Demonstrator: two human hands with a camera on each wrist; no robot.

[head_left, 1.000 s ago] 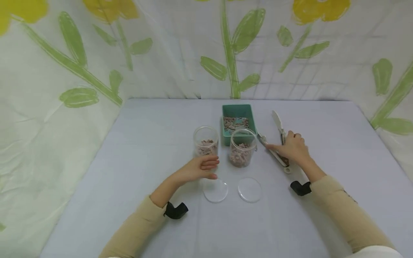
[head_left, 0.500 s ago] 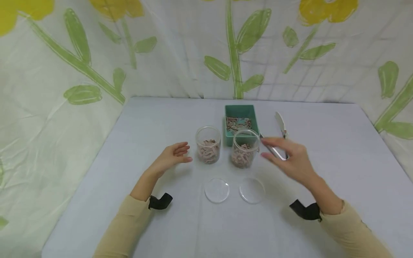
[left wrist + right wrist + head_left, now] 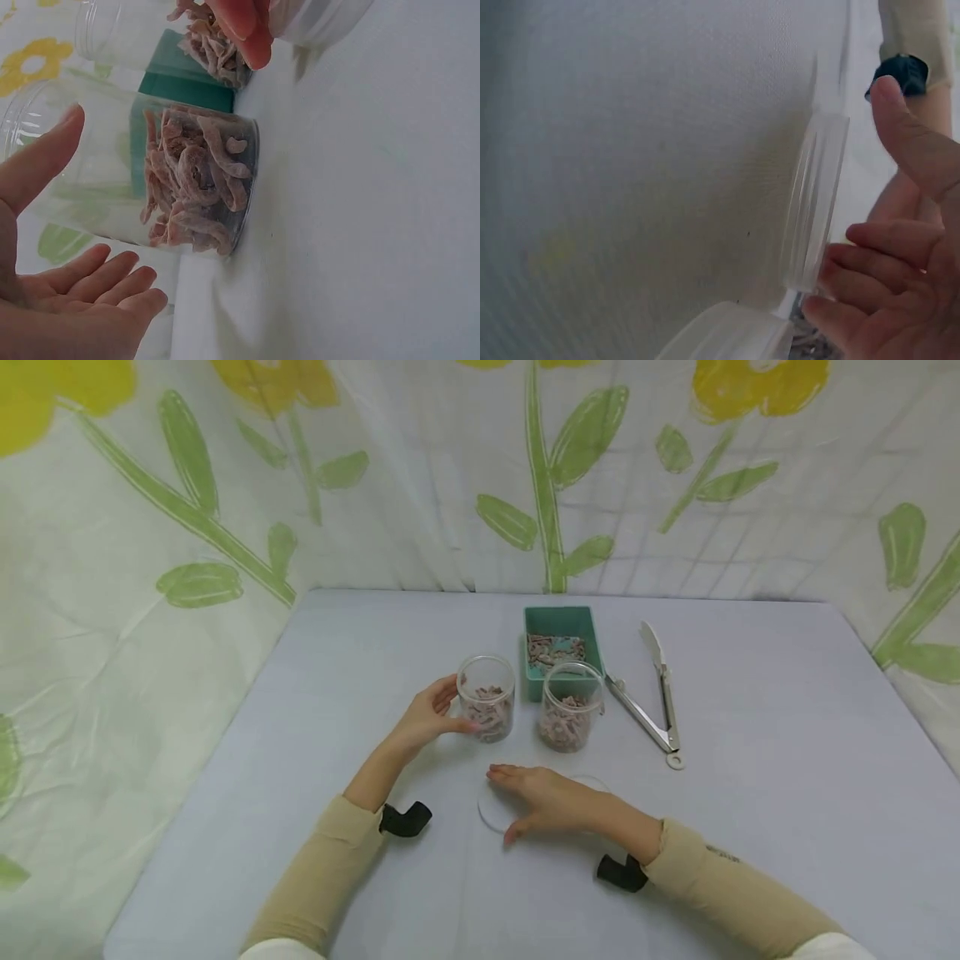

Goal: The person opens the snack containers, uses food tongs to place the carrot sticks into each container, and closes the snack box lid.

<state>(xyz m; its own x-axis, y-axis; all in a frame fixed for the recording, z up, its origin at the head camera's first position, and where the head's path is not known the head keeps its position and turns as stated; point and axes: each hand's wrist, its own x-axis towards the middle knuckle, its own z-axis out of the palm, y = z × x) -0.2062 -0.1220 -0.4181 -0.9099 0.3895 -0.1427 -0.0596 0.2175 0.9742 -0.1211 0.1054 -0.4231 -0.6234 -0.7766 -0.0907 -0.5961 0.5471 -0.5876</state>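
Behind the green box (image 3: 558, 622), a pale cloth (image 3: 420, 477) painted with yellow flowers is hanging, and beneath the box a pale-covered table (image 3: 750, 710) is spreading out on both sides. Two tan sleeves (image 3: 315, 870) are reaching in well in front of the box. To the box's right, tongs (image 3: 638, 713) are lying with their arms spread in a V, one tip pointing at the box's near right corner. Front-left of the box, the left hand (image 3: 429, 717) is curving loosely about one side of the left jar (image 3: 486, 702), thumb well apart from relaxed fingers; it is gripping nothing, and contact with the jar is hard to tell. Well in front of the box, the right hand (image 3: 555, 799) is hovering or resting over the left lid (image 3: 491, 810), fingers fairly straight, thumb spread away, not gripping it. The left jar is standing upright front-left of the box; the right jar (image 3: 567, 714) is standing upright just in front of it. Farther in front of the box, the right lid (image 3: 591, 780) is lying partly hidden under the right forearm. Brownish-pink strips (image 3: 195, 180) are filling the lower part of both jars, and similar pieces (image 3: 555, 649) are lying inside the box.
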